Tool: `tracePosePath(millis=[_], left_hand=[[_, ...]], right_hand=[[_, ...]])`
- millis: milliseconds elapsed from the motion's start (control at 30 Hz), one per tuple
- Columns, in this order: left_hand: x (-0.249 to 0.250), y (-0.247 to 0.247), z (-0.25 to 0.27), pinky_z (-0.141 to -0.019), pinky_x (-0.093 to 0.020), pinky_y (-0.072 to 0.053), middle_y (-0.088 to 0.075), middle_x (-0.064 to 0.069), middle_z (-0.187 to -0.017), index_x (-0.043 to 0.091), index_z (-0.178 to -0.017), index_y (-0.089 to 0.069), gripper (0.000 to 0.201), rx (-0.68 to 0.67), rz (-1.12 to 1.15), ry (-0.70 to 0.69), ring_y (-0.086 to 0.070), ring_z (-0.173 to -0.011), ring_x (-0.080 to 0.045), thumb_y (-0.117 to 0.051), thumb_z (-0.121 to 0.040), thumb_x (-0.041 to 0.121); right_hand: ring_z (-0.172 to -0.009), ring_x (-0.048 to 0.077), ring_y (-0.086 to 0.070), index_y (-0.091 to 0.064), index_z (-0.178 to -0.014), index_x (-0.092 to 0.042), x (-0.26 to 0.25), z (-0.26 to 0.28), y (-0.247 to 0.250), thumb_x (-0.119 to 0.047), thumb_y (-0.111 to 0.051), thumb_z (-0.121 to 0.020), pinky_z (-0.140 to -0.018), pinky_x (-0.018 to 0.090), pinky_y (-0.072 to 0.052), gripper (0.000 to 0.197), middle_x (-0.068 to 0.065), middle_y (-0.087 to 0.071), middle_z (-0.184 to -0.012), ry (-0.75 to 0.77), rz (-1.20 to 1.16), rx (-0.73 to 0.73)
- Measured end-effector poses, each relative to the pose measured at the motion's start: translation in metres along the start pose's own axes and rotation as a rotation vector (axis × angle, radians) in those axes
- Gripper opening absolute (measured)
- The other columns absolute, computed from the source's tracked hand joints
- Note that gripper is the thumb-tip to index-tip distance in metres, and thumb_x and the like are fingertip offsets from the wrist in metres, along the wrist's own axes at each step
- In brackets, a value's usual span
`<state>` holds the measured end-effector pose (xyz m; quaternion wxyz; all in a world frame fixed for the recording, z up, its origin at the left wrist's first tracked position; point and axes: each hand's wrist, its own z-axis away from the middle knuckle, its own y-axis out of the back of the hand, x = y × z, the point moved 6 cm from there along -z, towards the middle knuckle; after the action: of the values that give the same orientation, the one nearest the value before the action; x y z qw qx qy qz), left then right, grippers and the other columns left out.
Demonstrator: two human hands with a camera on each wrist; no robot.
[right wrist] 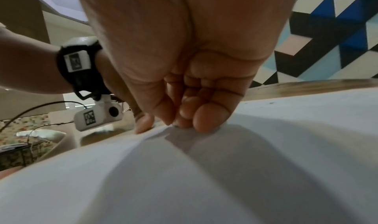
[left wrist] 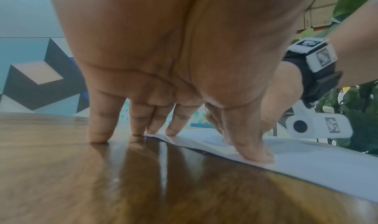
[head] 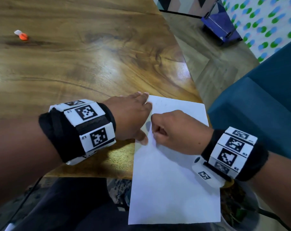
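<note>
A white paper sheet (head: 171,172) lies on the near right corner of the wooden table (head: 74,64) and overhangs its front edge. My left hand (head: 141,117) presses down with straight fingers; the left wrist view shows its thumb on the paper (left wrist: 306,159) and its fingertips (left wrist: 98,137) along the sheet's left edge and on the wood. My right hand (head: 158,132) is curled on the sheet just beside the left thumb. In the right wrist view its thumb and fingertips (right wrist: 206,122) pinch a small raised fold of the paper (right wrist: 184,179).
A small orange and white object (head: 22,36) lies far off at the table's left. A teal upholstered seat (head: 261,100) stands close on the right. A blue box (head: 219,27) sits on the floor beyond. A potted plant (head: 238,210) is below my right wrist.
</note>
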<state>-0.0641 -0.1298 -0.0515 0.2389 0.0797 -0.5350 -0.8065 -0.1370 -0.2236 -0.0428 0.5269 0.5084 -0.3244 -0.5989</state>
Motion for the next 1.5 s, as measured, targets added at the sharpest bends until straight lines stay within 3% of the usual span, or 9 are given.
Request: tracePosePath(millis=[133, 267, 333, 533, 833, 933, 1133, 1367, 1500], left_hand=[[0.000, -0.001, 0.000, -0.113, -0.052, -0.033, 0.003, -0.007, -0.170, 0.024, -0.158, -0.015, 0.102, -0.006, 0.014, -0.009, 0.000, -0.157, -0.022, -0.067, -0.082, 0.068], [0.002, 0.000, -0.002, -0.113, -0.055, -0.034, 0.005, -0.010, -0.170, 0.030, -0.159, -0.013, 0.100, -0.020, 0.004, -0.020, 0.001, -0.157, -0.025, -0.066, -0.083, 0.068], [0.002, 0.000, -0.002, -0.113, -0.055, -0.034, 0.005, -0.011, -0.169, 0.030, -0.159, -0.013, 0.100, -0.023, -0.004, -0.021, 0.000, -0.157, -0.026, -0.066, -0.083, 0.067], [0.004, 0.001, -0.001, -0.114, -0.054, -0.032, 0.007, -0.010, -0.170, 0.031, -0.160, -0.011, 0.099, -0.031, -0.013, -0.005, 0.002, -0.157, -0.025, -0.066, -0.085, 0.064], [0.005, 0.002, 0.000, -0.109, -0.054, -0.038, 0.002, -0.010, -0.169, 0.028, -0.155, -0.022, 0.092, -0.038, -0.013, -0.012, -0.003, -0.156, -0.026, -0.068, -0.084, 0.064], [0.005, 0.002, -0.001, -0.113, -0.055, -0.033, 0.005, -0.012, -0.169, 0.026, -0.158, -0.017, 0.098, -0.043, -0.010, -0.009, 0.001, -0.157, -0.027, -0.068, -0.084, 0.064], [0.005, 0.001, -0.003, -0.116, -0.052, -0.031, 0.008, -0.014, -0.169, 0.019, -0.161, -0.006, 0.105, -0.048, -0.022, -0.002, 0.003, -0.157, -0.027, -0.066, -0.087, 0.062], [0.004, 0.001, -0.003, -0.112, -0.051, -0.036, 0.006, -0.010, -0.169, 0.021, -0.161, -0.007, 0.106, -0.040, -0.013, 0.003, 0.002, -0.157, -0.025, -0.068, -0.085, 0.063], [0.006, 0.001, -0.004, -0.104, -0.053, -0.041, 0.000, -0.010, -0.167, 0.034, -0.159, -0.008, 0.101, -0.035, -0.004, -0.020, -0.005, -0.156, -0.028, -0.070, -0.083, 0.061]], right_hand=[[-0.070, 0.023, -0.057, -0.055, -0.077, -0.019, 0.049, -0.006, 0.016, -0.019, -0.057, -0.083, -0.062, 0.035, -0.047, 0.006, -0.002, -0.062, -0.069, -0.199, 0.011, 0.080], [-0.063, 0.021, -0.056, -0.050, -0.071, -0.021, 0.091, -0.007, 0.035, -0.021, -0.052, -0.081, -0.056, 0.032, -0.048, 0.010, -0.003, -0.059, -0.064, -0.347, 0.047, 0.179], [-0.064, 0.022, -0.056, -0.051, -0.072, -0.019, 0.083, -0.004, 0.034, -0.019, -0.053, -0.081, -0.057, 0.033, -0.048, 0.009, -0.003, -0.058, -0.064, -0.328, 0.055, 0.176], [-0.065, 0.022, -0.053, -0.051, -0.078, -0.023, 0.003, 0.008, -0.002, -0.022, -0.055, -0.085, -0.062, 0.037, -0.046, 0.008, -0.004, -0.060, -0.068, -0.033, -0.027, 0.013], [-0.066, 0.018, -0.055, -0.055, -0.073, -0.018, 0.084, 0.002, 0.032, -0.017, -0.054, -0.081, -0.058, 0.030, -0.046, 0.008, -0.005, -0.060, -0.066, -0.340, 0.052, 0.139], [-0.066, 0.019, -0.053, -0.053, -0.075, -0.019, 0.069, 0.004, 0.028, -0.016, -0.054, -0.082, -0.058, 0.032, -0.044, 0.007, -0.005, -0.058, -0.066, -0.302, 0.087, 0.126], [-0.066, 0.023, -0.054, -0.053, -0.081, -0.021, 0.003, 0.012, -0.007, -0.025, -0.050, -0.083, -0.062, 0.041, -0.048, 0.005, -0.004, -0.059, -0.069, -0.008, 0.007, -0.028], [-0.063, 0.020, -0.052, -0.051, -0.072, -0.019, 0.072, 0.009, 0.025, -0.016, -0.056, -0.080, -0.057, 0.032, -0.045, 0.010, -0.005, -0.056, -0.062, -0.262, 0.070, 0.105], [-0.060, 0.021, -0.050, -0.048, -0.070, -0.019, 0.057, 0.011, 0.023, -0.017, -0.054, -0.079, -0.056, 0.038, -0.047, 0.011, -0.004, -0.052, -0.059, -0.198, 0.072, 0.130]])
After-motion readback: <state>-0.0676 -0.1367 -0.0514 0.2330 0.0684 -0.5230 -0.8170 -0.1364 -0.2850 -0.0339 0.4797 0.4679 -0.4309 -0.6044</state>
